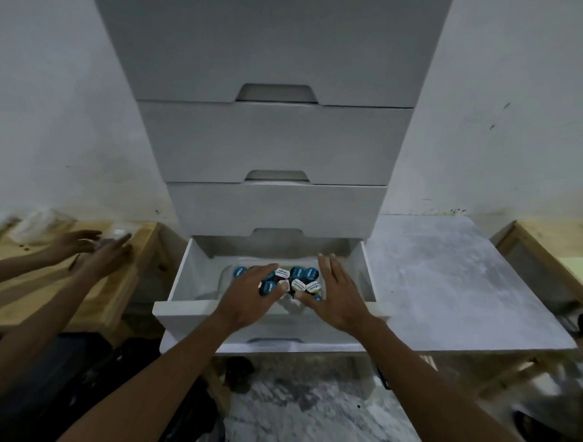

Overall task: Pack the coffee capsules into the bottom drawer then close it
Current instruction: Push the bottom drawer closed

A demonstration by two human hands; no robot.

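Observation:
The white bottom drawer [184, 307] of the cabinet is pulled out toward me. Several coffee capsules [300, 273] with blue and white lids lie in a pile near its middle, on what looks like clear plastic. My left hand [245, 301] reaches over the front rim, and its spread fingers rest on top of the pile and hide part of it. My right hand [335, 295] is at the pile's right side, palm turned inward and fingers straight and apart, with nothing in it.
The tall white cabinet [274, 145] has three shut drawers above the open one. Another person's hands [96, 250] move over a wooden table [55, 295] at the left, near a clear bag [36, 226]. A grey marbled surface [451, 281] lies right of the drawer.

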